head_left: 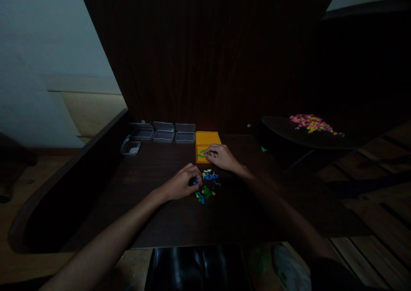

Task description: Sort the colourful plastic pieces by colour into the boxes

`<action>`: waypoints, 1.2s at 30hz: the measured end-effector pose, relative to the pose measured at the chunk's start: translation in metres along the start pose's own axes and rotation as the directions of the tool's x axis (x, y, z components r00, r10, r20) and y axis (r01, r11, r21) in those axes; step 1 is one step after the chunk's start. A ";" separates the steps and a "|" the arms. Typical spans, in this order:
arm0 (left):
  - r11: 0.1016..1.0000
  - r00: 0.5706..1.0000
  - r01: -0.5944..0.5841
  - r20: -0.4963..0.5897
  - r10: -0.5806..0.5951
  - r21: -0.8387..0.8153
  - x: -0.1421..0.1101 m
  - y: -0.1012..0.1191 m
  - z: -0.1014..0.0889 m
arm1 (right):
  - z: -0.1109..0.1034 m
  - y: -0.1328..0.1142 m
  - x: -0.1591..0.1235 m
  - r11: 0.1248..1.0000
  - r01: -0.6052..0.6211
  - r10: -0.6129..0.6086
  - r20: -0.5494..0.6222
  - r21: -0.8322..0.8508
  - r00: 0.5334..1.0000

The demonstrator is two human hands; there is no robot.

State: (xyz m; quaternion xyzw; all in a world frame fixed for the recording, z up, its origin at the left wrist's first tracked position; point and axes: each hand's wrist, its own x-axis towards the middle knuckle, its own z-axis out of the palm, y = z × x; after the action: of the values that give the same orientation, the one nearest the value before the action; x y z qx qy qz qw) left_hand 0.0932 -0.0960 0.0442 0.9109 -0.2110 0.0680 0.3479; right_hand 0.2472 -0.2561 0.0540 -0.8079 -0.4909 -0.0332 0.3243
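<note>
My right hand (221,156) is over the front of an open orange-yellow box (208,137), its fingertips pinched together above green pieces (201,153) inside. Whatever that pinch holds is too small to make out. Lower and to the left, my left hand (184,182) rests at the edge of a loose pile, fingers curled and fingertips among the bits. Any piece in its grasp is hidden. The pile has small blue pieces (211,176), yellow and white ones at the back, and green pieces (206,192) nearer me.
Several clear plastic boxes (163,136) stand open along the back of the dark table (154,227). A smaller clear case (131,148) lies at the left. Pink and yellow bits (311,123) are heaped on a dark surface at right. A raised side panel (73,175) bounds the left.
</note>
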 end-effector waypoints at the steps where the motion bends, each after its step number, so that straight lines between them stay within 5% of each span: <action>1: 1.000 1.000 0.010 -0.016 -0.010 -0.014 0.000 0.000 -0.001 | -0.001 -0.002 -0.006 1.000 0.010 -0.010 -0.019 0.029 1.000; 11: 0.938 0.962 0.164 -0.159 -0.220 -0.306 0.002 -0.004 -0.001 | -0.001 -0.027 -0.057 0.974 0.152 -0.154 -0.001 0.168 0.988; 21: 0.879 0.954 0.114 -0.198 -0.227 -0.463 0.001 -0.010 0.005 | 0.013 -0.029 -0.061 0.963 0.223 -0.219 -0.043 0.154 0.975; 36: 0.970 0.954 0.085 -0.261 -0.145 -0.229 -0.002 -0.003 0.003 | 0.017 -0.025 -0.062 0.953 0.297 -0.284 -0.173 0.054 0.943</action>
State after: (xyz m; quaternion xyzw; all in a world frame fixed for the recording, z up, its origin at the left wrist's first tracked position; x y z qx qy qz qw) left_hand 0.0931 -0.0953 0.0394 0.8604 -0.1130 0.1502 0.4737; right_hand 0.1906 -0.2865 0.0302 -0.7076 -0.5774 -0.1271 0.3869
